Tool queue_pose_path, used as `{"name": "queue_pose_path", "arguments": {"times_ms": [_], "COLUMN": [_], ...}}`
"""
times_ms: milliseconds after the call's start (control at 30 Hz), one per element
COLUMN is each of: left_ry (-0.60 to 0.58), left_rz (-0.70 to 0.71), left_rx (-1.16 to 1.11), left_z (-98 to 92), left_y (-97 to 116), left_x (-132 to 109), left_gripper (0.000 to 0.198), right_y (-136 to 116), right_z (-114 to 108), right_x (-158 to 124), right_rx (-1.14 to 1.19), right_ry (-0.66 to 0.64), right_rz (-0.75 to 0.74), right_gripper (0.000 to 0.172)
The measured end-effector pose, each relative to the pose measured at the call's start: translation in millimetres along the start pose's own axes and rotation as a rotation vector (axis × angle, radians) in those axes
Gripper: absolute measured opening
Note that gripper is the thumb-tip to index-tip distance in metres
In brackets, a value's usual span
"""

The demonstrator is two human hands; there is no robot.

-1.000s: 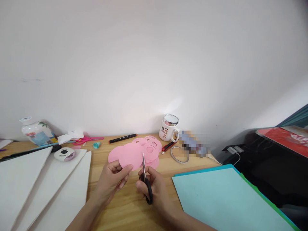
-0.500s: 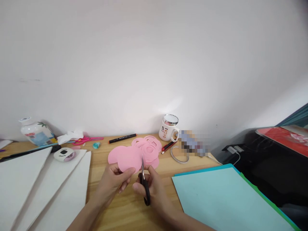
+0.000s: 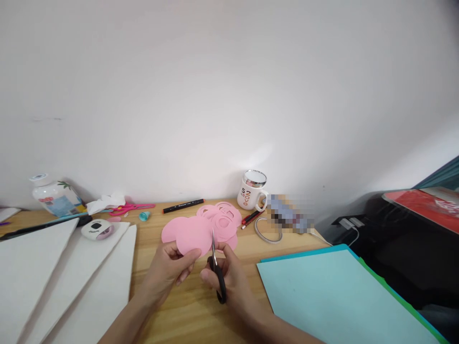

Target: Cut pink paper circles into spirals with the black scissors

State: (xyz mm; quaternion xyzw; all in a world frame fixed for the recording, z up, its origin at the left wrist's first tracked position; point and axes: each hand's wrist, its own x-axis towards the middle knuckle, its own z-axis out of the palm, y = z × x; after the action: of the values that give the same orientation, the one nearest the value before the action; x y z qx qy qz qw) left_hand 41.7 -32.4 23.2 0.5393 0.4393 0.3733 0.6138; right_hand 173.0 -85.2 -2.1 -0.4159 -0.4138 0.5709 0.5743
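My left hand (image 3: 174, 265) pinches a round pink paper piece (image 3: 194, 235) by its lower edge, thumb on top. Black-handled scissors (image 3: 220, 279) sit in my right hand (image 3: 233, 282), blades pointing up along the paper's right edge. Whether the blades are biting into the paper, I cannot tell. Behind and to the right lies a pile of pink paper cutouts (image 3: 227, 217), some with round holes. Another pink round shape (image 3: 170, 231) shows at the left of the held piece, partly covered by it.
White sheets (image 3: 103, 286) and a white-and-pink device (image 3: 97, 229) lie left. Pink scissors (image 3: 131, 208), a black marker (image 3: 183, 206), a mug (image 3: 252, 191) and a grey ring (image 3: 268, 234) line the back. Light teal sheets (image 3: 333, 291) cover the right. A white bottle (image 3: 56, 196) leans at far left.
The scissors and my right hand have shifted very slightly right, with the handle tilted a little more. My left hand and the pink paper stay almost where they were.
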Motion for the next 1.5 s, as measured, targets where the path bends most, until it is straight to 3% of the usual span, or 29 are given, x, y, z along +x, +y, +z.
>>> {"name": "queue_pose_path", "arguments": {"times_ms": [400,600,967,1500], "left_ry": [-0.012,-0.009,-0.026,-0.028], "left_rz": [0.023,-0.054,-0.040,-0.006], "left_rx": [-0.041,-0.135,-0.035,-0.051], "left_z": [-2.3,1.7,-4.6,-5.3], "left_y": [2.7,4.7,-4.0,-2.0], "left_x": [0.9,-0.5,2.4,3.6], "left_gripper": [0.035,0.032,0.032,0.034], "right_y": [0.0,5.3,-2.5,0.5], "right_z": [-0.5,2.0,-0.2,0.7], "right_x": [-1.0,-1.5,-0.1,0.8], "right_rx": [-0.083,-0.034,-0.009,-0.023], "right_ry": [0.027,0.005,-0.015,0.005], "right_rz": [0.016,0.011,0.018,0.015], "right_gripper": [0.041,0.042,0.053,0.042]}}
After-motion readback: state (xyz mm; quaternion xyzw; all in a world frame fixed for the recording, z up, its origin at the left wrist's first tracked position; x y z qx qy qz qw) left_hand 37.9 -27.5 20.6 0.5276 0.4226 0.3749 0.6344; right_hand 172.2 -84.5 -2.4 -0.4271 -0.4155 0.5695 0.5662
